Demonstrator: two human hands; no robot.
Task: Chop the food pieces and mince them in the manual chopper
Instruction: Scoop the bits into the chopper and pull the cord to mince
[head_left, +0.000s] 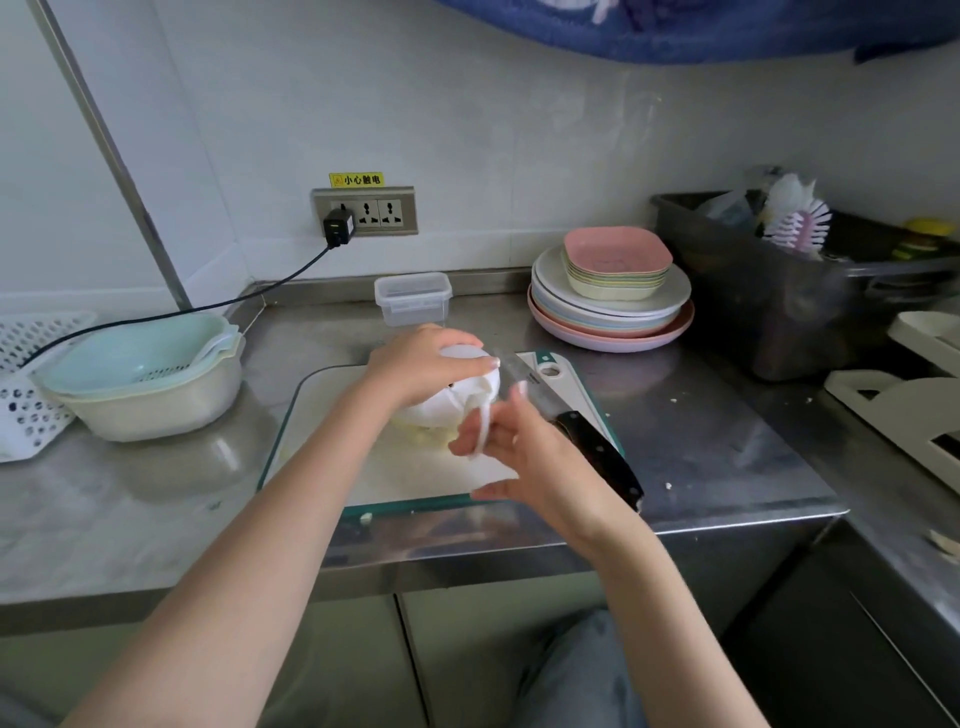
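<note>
Two hands work over the cutting board (332, 457). Nearest, the right hand (511, 454) has its fingers curled round the white pull handle (482, 431) of the chopper. Just beyond, the left hand (423, 366) cups the domed lid from above, pressing the chopper (467, 395) down onto the board. Pale yellow food (421, 432) shows through the bowl beneath the lid.

Handling judgement: the chopper is light, smooth plastic and likely to skid or tip under a pull — hold the lid top firmly and keep the pull level. The cord handle is thin; hook it with the fingers rather than pinch it.

Beside the chopper lies a knife (582, 431), blade pointing away. Farther back stand a clear container (413, 299) and stacked plates (610, 312).
</note>
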